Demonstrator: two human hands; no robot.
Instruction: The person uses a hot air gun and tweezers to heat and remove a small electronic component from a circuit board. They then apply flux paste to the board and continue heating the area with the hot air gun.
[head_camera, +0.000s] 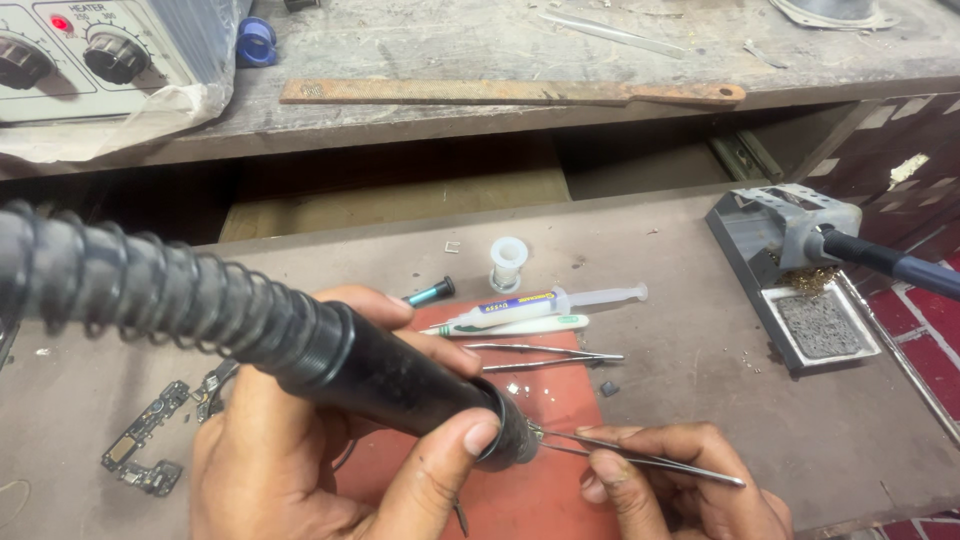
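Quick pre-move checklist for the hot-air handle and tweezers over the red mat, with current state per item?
1. Left hand grips the hot-air handle firmly: ok.
2. Nozzle points down at the red mat: ok; the tip itself is hidden.
3. Right hand pinches the tweezers, tips at the nozzle mouth: ok.
4. Part between the tweezer tips: cannot tell.
5. Spare tweezers and flux syringe lie apart from the nozzle: ok.
6. Soldering iron parked in its stand: ok.

Black hot-air handle (400, 385), slim tweezers (640, 458), angled.
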